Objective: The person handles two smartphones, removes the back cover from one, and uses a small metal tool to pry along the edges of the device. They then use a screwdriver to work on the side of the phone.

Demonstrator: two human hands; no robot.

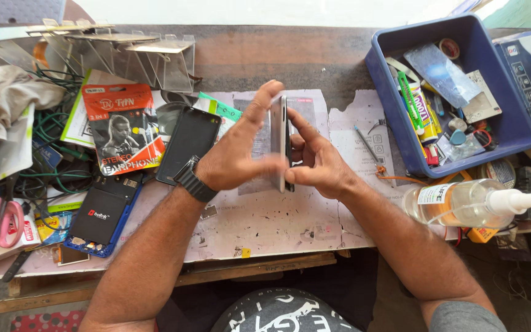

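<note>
- We see our left hand (235,154), a dark watch on its wrist, raised over the tabletop (278,215) with fingers straight up, its palm pressed flat to a phone (279,142).
- Our right hand (318,165) pinches the phone's other face, thumb low.
- Around us: a blue bin (394,117) of tools to the right, a spray bottle (474,203) and a black phone cover (188,144).
- The phone stands edge-on, upright, clamped between both hands.

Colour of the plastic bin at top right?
Blue; the bin shows clearly in the head view.
</note>
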